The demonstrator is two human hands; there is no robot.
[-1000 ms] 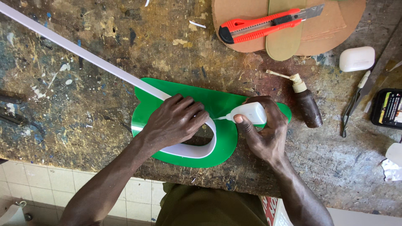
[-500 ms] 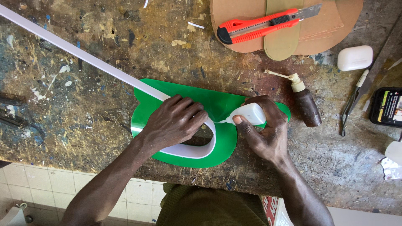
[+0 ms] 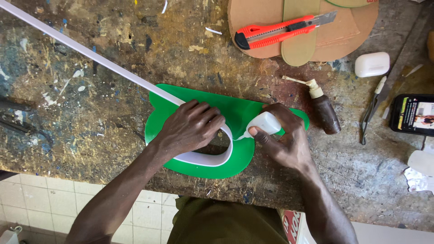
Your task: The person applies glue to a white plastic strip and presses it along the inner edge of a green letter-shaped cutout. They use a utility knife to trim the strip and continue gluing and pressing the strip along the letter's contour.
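Bare forearms, no sleeves — olive-green garment (image 3: 221, 223)

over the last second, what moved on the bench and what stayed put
Almost nothing moved. The right hand still holds the small white glue bottle, nozzle at the white strip. The left hand keeps pressing that strip onto the green sheet. The orange utility knife stayed put.

Two glue bottles (image 3: 264, 124) (image 3: 323, 110), one knife (image 3: 280, 30).
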